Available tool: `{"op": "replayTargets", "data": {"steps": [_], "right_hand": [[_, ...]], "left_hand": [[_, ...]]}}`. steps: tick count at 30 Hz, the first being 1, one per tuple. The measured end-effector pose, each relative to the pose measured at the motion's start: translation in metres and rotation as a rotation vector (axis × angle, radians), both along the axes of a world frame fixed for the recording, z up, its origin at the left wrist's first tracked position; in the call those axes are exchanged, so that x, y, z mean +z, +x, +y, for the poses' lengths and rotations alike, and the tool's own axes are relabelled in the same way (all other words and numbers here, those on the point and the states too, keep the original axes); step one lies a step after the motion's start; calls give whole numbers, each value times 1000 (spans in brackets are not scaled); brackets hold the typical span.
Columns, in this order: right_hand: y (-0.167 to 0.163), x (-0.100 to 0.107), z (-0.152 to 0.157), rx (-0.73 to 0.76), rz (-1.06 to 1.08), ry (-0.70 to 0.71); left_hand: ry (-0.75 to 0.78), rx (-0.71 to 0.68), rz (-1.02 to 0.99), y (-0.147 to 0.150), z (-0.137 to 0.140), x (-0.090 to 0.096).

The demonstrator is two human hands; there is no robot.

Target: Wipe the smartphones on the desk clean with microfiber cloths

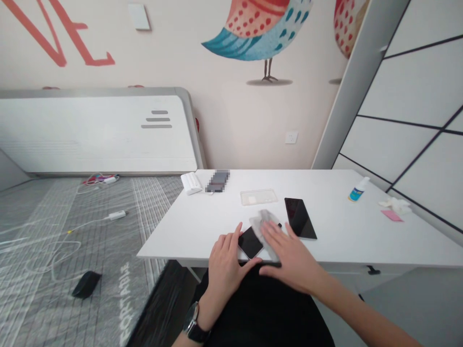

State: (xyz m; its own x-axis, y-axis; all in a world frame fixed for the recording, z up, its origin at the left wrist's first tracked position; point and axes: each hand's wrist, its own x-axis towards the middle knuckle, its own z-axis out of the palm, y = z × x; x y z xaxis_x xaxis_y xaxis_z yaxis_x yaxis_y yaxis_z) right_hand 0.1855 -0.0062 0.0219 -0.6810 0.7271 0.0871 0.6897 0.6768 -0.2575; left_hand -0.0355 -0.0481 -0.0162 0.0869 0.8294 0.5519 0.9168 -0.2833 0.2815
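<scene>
A smartphone [250, 243] with a dark screen is at the desk's front edge, partly covered by a white wipe [257, 222]. My left hand [226, 258] grips its left end, fingers along the far side and thumb along the near side. My right hand [289, 253] presses the wipe onto the screen with its fingers, the thumb held apart below. Just right of it lies a black tablet [300, 218], screen up. Behind the phone is a clear phone case [258, 197]. A watch [193, 320] is on my left wrist.
On the white desk [354, 241] are a white box-like item [191, 183], a blurred-out dark device [217, 181], a spray bottle [358, 189], a pink packet [392, 215] and crumpled tissue [398, 205]. A plastic-covered bed [144, 226] with cables stands left.
</scene>
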Motion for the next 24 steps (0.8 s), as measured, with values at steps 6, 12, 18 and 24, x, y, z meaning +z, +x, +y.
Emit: {"op": "replayTargets", "data": {"steps": [6, 12, 18, 24], "right_hand": [[-1, -2, 5, -6, 12, -6], [-17, -1, 1, 199, 62, -37], [-23, -3, 1, -48, 66, 68], [-22, -5, 1, 49, 47, 36]], "left_hand": [[22, 5, 2, 0, 1, -1], [6, 15, 5, -1, 1, -3], [27, -7, 5, -1, 1, -3], [18, 4, 9, 0, 1, -3]]}}
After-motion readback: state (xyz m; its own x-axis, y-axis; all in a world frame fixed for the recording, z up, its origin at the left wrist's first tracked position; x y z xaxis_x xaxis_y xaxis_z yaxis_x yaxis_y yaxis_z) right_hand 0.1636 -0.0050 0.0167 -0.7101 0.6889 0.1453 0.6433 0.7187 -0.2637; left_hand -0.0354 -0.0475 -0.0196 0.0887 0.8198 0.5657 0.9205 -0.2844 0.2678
